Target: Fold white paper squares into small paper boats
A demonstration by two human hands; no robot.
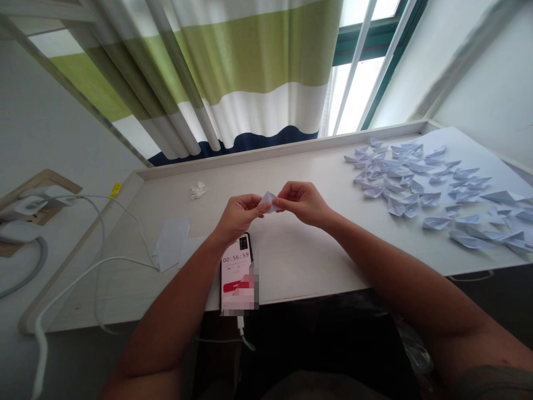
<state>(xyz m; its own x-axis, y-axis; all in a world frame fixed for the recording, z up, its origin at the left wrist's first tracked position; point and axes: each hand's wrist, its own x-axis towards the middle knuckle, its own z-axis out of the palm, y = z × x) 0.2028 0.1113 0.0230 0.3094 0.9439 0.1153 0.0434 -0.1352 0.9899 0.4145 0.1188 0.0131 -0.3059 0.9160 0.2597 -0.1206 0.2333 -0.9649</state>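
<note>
Between my two hands, above the middle of the table, is a small piece of folded white paper (268, 198) with a pointed top. My left hand (240, 215) pinches its left side between thumb and fingers. On the other side, my right hand (300, 201) grips the paper's right edge with thumb and fingertips. Many folded paper boats (410, 176) lie spread over the right part of the table. Flat white paper sheets (172, 241) rest to the left, beyond my left forearm.
A phone (236, 272) showing a timer lies near the front edge, with a cable plugged in. Crumpled paper (198, 190) sits at the back left. White cables (137, 261) run across the table's left end from a wall socket (29, 208). A striped curtain (250, 61) hangs behind.
</note>
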